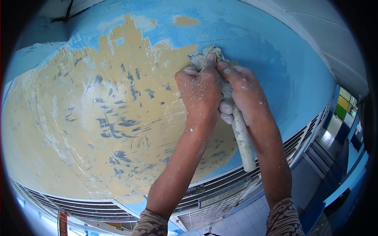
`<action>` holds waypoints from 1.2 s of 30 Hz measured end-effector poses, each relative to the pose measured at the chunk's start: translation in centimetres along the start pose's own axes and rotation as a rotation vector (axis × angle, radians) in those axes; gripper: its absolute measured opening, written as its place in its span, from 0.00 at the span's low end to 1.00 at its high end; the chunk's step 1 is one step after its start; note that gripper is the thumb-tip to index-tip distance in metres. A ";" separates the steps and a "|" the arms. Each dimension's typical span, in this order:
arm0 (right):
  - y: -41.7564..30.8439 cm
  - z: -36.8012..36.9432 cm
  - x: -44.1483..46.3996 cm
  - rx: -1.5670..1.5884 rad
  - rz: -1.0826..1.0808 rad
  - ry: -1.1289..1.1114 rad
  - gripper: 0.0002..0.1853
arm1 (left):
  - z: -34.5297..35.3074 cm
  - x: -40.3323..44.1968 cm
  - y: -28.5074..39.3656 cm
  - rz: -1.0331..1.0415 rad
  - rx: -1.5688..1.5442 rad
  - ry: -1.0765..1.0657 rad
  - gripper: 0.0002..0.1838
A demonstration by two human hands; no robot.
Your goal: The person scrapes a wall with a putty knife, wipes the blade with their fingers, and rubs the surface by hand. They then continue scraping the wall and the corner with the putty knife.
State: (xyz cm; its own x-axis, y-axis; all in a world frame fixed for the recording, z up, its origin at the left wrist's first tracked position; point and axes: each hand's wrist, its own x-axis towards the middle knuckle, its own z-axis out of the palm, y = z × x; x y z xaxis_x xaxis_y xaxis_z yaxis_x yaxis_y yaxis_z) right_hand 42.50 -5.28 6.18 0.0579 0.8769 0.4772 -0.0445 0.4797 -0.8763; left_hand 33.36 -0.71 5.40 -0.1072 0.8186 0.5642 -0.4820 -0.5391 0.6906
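Note:
Both hands are wrapped round one scraper with a long pale handle (pixel 243 141), whose lower end hangs free below them. My left hand (pixel 201 86) grips its upper part, the thumb pointing up toward the blade. Close beside it on the right, my right hand (pixel 242 84) is closed round the same tool. Flaked paint covers the scraper's head (pixel 199 59), which lies against the wall where blue paint (pixel 275 78) meets a bare tan area (pixel 157 98). White dust and paint flecks cover both hands.
Louvred vents (pixel 86 208) run along the wall's lower edge. A white ceiling (pixel 323 23) curves overhead at the right. Far below are a tiled floor (pixel 240 220), a red sign (pixel 62 224) at lower left and coloured panels (pixel 341 106) at the right.

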 end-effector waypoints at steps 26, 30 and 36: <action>-2.5 1.8 1.8 -0.094 -0.047 0.032 0.19 | 0.2 2.2 2.1 0.096 -0.006 0.068 0.13; -3.6 2.4 2.2 0.002 -0.077 -0.017 0.17 | 0.7 4.3 3.2 0.066 -0.086 -0.010 0.11; -3.4 2.8 2.0 -0.045 -0.067 0.021 0.14 | 0.1 3.5 2.7 0.188 0.052 0.093 0.11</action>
State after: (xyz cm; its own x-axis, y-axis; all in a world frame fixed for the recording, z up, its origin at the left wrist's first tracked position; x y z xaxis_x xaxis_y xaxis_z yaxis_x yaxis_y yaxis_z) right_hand 39.97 -5.01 10.29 0.0804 0.8420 0.5335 0.0049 0.5349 -0.8449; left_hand 31.80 0.64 9.26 -0.2717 0.7159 0.6431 -0.4003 -0.6918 0.6010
